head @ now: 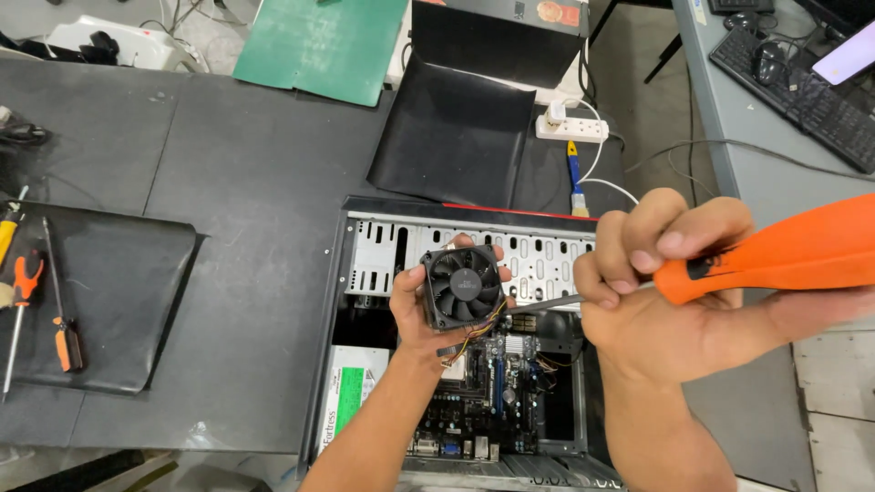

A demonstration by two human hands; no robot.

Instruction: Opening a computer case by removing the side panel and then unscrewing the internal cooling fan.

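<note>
My left hand (415, 314) holds a small black square cooling fan (463, 286) upright above an open computer case (339, 301), with thin coloured wires trailing from the fan down to the green motherboard (492, 387). My right hand (656, 301) grips a screwdriver by its big orange handle (775, 251); the metal shaft (547, 304) points left and its tip meets the fan's right edge. Both hands hover over the case's open side.
A power supply with a green and white label (351, 396) sits in the case's lower left. Screwdrivers and pliers (36, 301) lie on a black mat at the left. A black sheet (451, 137), green board (319, 41), power strip (571, 128), brush (575, 178) and keyboard (802, 91) lie beyond.
</note>
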